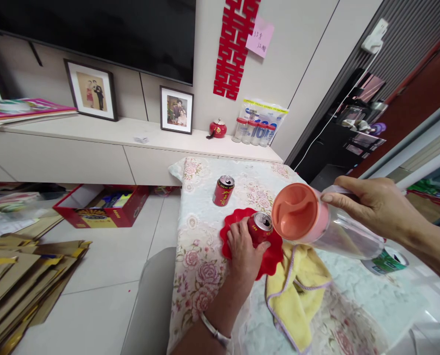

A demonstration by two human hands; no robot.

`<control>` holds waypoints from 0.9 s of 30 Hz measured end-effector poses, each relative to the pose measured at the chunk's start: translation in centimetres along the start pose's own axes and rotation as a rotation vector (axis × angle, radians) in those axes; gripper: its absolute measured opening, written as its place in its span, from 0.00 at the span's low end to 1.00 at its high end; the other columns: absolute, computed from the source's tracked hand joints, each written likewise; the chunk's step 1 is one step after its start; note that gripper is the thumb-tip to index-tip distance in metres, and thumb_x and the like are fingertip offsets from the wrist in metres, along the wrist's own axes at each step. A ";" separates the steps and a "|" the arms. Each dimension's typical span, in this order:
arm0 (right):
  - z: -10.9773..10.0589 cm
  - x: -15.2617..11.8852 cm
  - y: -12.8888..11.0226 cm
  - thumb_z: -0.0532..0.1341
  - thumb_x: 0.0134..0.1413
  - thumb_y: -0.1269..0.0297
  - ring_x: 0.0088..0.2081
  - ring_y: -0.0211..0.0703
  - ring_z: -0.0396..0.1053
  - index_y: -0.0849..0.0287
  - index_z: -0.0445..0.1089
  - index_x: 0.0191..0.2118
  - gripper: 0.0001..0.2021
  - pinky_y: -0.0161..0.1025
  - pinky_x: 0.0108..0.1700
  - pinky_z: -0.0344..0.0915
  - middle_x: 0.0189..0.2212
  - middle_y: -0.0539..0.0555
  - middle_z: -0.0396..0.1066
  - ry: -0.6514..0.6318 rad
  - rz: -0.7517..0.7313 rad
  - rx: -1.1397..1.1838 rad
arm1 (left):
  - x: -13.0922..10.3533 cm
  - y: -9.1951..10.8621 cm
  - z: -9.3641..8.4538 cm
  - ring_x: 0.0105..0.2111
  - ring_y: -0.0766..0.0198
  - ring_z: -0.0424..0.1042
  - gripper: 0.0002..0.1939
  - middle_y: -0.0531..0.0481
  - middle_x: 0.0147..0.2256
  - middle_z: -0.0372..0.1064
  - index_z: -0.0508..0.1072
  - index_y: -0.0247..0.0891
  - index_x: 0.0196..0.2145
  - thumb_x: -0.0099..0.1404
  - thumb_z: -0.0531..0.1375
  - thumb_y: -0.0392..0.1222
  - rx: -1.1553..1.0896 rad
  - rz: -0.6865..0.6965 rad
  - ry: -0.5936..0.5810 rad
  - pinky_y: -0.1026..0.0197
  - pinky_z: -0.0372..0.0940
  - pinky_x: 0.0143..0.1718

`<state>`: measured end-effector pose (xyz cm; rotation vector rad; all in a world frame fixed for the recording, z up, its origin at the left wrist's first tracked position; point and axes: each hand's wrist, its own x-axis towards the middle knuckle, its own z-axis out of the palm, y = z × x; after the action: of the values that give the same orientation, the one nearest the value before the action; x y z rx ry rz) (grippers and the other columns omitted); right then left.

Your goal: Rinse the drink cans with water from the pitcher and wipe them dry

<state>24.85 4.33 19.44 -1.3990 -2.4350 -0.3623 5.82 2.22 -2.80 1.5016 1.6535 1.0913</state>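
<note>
My left hand [244, 244] is wrapped round a red can [259, 228] with an opened top, which stands over a red scalloped plate [227, 235]. In my right hand [367, 199] is the handle of a clear pitcher [343, 234] with an orange lid, tilted so that its lid end faces left, close beside the can. Another opened red can [224, 191] stands behind the plate. A yellow cloth [297, 296] with a purple edge lies crumpled in front of the pitcher. Partly behind the pitcher, a green can [388, 261] is at the right.
The table has a floral cloth [201, 276]. Behind it, a white cabinet [153, 143] bears photo frames, a red pot [218, 128] and several red-lidded jars [252, 133]. A grey stool [151, 301], a red box [101, 212] and flattened cardboard [27, 276] are at the left.
</note>
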 end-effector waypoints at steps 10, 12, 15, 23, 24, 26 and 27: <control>0.3 0.0 0.1 0.50 0.63 0.28 0.14 0.34 0.52 0.56 0.63 0.22 0.35 0.35 0.19 0.51 0.12 0.44 0.55 0.005 -0.007 0.005 | 0.0 -0.1 0.1 0.60 0.44 0.64 0.38 0.40 0.56 0.65 0.63 0.39 0.60 0.56 0.74 0.37 0.012 0.004 -0.004 0.45 0.58 0.63; 0.3 0.0 0.1 0.50 0.63 0.28 0.14 0.34 0.52 0.56 0.63 0.21 0.35 0.34 0.18 0.51 0.12 0.44 0.54 0.008 -0.017 0.011 | 0.0 -0.1 0.1 0.60 0.44 0.64 0.38 0.40 0.57 0.65 0.63 0.39 0.60 0.56 0.74 0.38 0.017 0.006 -0.002 0.45 0.58 0.63; 0.4 0.1 0.1 0.51 0.63 0.29 0.14 0.33 0.51 0.56 0.62 0.21 0.35 0.33 0.18 0.50 0.12 0.44 0.53 0.018 -0.027 0.015 | 0.0 -0.2 0.2 0.60 0.45 0.64 0.38 0.41 0.56 0.65 0.63 0.40 0.61 0.56 0.74 0.38 0.020 0.001 0.002 0.46 0.59 0.62; 0.2 0.1 0.0 0.51 0.64 0.29 0.14 0.33 0.52 0.57 0.64 0.21 0.35 0.33 0.18 0.51 0.12 0.44 0.54 0.014 -0.024 0.001 | 0.1 -0.2 0.2 0.59 0.44 0.64 0.38 0.40 0.56 0.65 0.64 0.39 0.60 0.56 0.74 0.38 0.012 -0.003 -0.003 0.45 0.59 0.62; 0.2 0.2 -0.1 0.51 0.64 0.29 0.14 0.33 0.51 0.56 0.63 0.21 0.35 0.33 0.18 0.50 0.11 0.44 0.54 0.016 -0.026 0.005 | 0.1 -0.2 0.2 0.59 0.43 0.64 0.38 0.40 0.56 0.65 0.64 0.39 0.60 0.56 0.74 0.38 0.014 -0.005 -0.004 0.45 0.59 0.62; 0.1 0.2 -0.2 0.51 0.63 0.29 0.14 0.33 0.51 0.56 0.63 0.20 0.35 0.33 0.18 0.50 0.11 0.44 0.54 0.023 -0.029 0.008 | 0.1 -0.2 0.2 0.59 0.44 0.64 0.38 0.40 0.56 0.65 0.64 0.40 0.60 0.56 0.74 0.38 0.017 -0.008 -0.003 0.45 0.59 0.62; 0.1 0.2 -0.2 0.51 0.63 0.29 0.14 0.33 0.52 0.56 0.63 0.20 0.35 0.33 0.18 0.50 0.11 0.44 0.54 0.023 -0.031 0.007 | 0.1 -0.2 0.2 0.59 0.44 0.64 0.38 0.40 0.56 0.65 0.64 0.40 0.60 0.56 0.74 0.38 0.017 -0.008 -0.002 0.45 0.59 0.62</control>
<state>24.52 4.45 19.40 -1.3480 -2.4394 -0.3750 5.91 2.32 -3.04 1.5045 1.6703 1.0740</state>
